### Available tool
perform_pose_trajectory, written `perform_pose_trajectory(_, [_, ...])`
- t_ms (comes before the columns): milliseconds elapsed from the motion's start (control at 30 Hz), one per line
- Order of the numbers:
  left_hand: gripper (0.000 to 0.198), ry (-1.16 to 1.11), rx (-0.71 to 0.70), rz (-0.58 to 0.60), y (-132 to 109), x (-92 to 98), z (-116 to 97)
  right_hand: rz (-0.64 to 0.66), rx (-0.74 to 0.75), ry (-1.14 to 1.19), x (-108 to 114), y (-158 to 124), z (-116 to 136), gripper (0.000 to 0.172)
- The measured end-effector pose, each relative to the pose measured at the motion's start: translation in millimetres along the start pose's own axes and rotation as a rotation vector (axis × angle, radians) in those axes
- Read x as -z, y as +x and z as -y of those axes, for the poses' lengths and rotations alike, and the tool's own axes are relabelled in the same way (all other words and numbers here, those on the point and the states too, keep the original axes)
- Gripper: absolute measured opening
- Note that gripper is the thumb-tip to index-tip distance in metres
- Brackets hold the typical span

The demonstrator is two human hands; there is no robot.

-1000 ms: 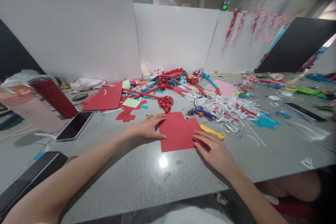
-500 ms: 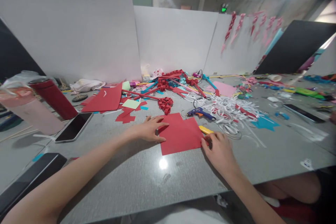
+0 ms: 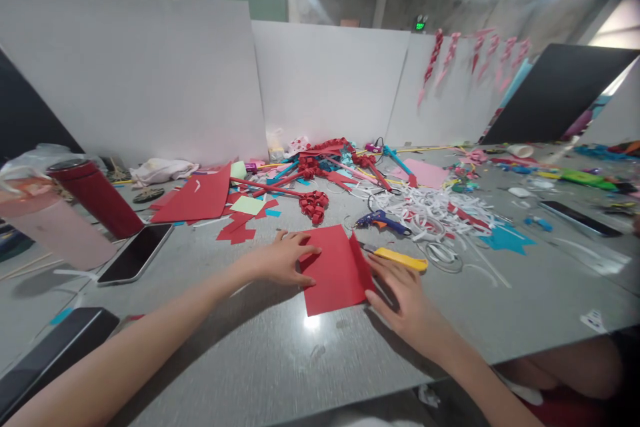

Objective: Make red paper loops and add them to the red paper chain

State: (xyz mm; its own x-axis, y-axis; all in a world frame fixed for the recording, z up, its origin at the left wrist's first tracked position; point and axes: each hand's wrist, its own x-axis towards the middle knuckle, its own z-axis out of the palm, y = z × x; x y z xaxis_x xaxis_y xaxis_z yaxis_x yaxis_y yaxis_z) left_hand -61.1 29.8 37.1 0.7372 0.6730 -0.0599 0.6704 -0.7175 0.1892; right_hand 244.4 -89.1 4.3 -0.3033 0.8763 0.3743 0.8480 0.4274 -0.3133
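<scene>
A sheet of red paper [image 3: 330,273] lies in front of me, its right side bent upward into a raised flap. My left hand [image 3: 287,258] rests on its left edge with fingers spread, pressing it to the table. At the right edge, my right hand [image 3: 400,297] has the flap between its thumb and fingers. A utility knife [image 3: 400,259] with a yellow handle lies just beyond the right fingers, its front end partly behind the flap. Farther back is a blue glue gun [image 3: 383,221].
Behind the paper lie a red paper ball on a stick [image 3: 314,205], red sheets [image 3: 197,195] and white paper strips [image 3: 440,207]. At left stand a red flask [image 3: 97,200] and a pink bottle [image 3: 55,227], near a phone [image 3: 136,255]. Another phone [image 3: 580,218] lies right.
My right hand has moved left, lifting the paper's right side from flat into a raised flap. More of the yellow knife shows now. My left hand stays on the left edge.
</scene>
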Motion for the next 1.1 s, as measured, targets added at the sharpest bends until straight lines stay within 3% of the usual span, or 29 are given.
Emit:
perform_pose_trajectory(133, [0.079, 0.009, -0.001, 0.014, -4.1, 4.0, -7.0, 0.194, 0.127, -0.057, 3.3, -1.9, 10.5, 0.067])
perform_pose_trajectory(233, [0.077, 0.012, -0.006, 0.017, -5.5, 4.6, -6.5, 0.269, 0.153, -0.076, 2.8, -1.7, 12.6, 0.068])
perform_pose_trajectory(333, [0.072, 0.009, -0.020, -0.007, -4.7, 3.1, -4.3, 0.261, 0.168, -0.104, 1.7, -1.7, 10.4, 0.064])
perform_pose_trajectory(600, [0.029, -0.011, -0.105, -0.198, 2.2, -12.0, -20.3, 0.169, 0.225, -0.149, -3.9, -4.1, -1.8, 0.063])
perform_pose_trajectory(867, [0.032, -0.064, -0.085, -0.259, 4.7, -25.1, -33.1, 0.200, 0.269, -0.168, -2.5, -4.8, -4.5, 0.068])
perform_pose_trajectory(1100, [0.031, -0.042, -0.095, -0.301, 6.2, -29.3, -33.6, 0.238, 0.278, -0.128, 0.1, -3.7, -6.2, 0.061])
